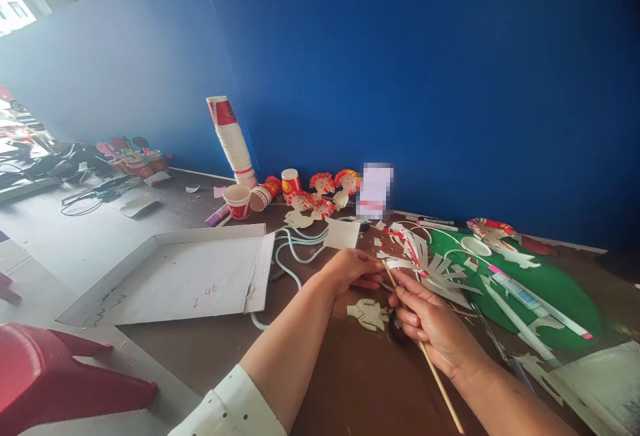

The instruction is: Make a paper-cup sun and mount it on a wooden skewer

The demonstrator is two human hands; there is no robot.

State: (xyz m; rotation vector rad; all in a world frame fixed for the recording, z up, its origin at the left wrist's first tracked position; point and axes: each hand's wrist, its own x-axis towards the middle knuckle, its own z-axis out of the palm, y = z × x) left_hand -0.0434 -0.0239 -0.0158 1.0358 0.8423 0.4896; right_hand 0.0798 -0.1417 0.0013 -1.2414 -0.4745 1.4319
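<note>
Head camera view: a thin wooden stick [440, 383] lies slantwise across the lower right of the frame, its long axis running from just right of center down to the bottom edge. The person's right hand [430, 316] has its grip closed around the stick, with the upper end up and to the left of that grip and the longer tail below it. Judged from the pose, the relation that matters is between that upper end and the left hand [353, 271], the nearer of the two to the tip. The left fingertips are drawn together just beside it, near a white paper strip [404, 264]; whether they pinch strip or stick cannot be told. Below the hands, a pale figure cutout [367, 315] lies flat on the brown tabletop [350, 383]. Right of center, a cut paper cup [440, 277] splays its strips toward a green mat [575, 303]. Left of center sits a shallow white box [200, 269]; beyond it, stacked paper cups [234, 146] lean by a blue partition [400, 76].
</note>
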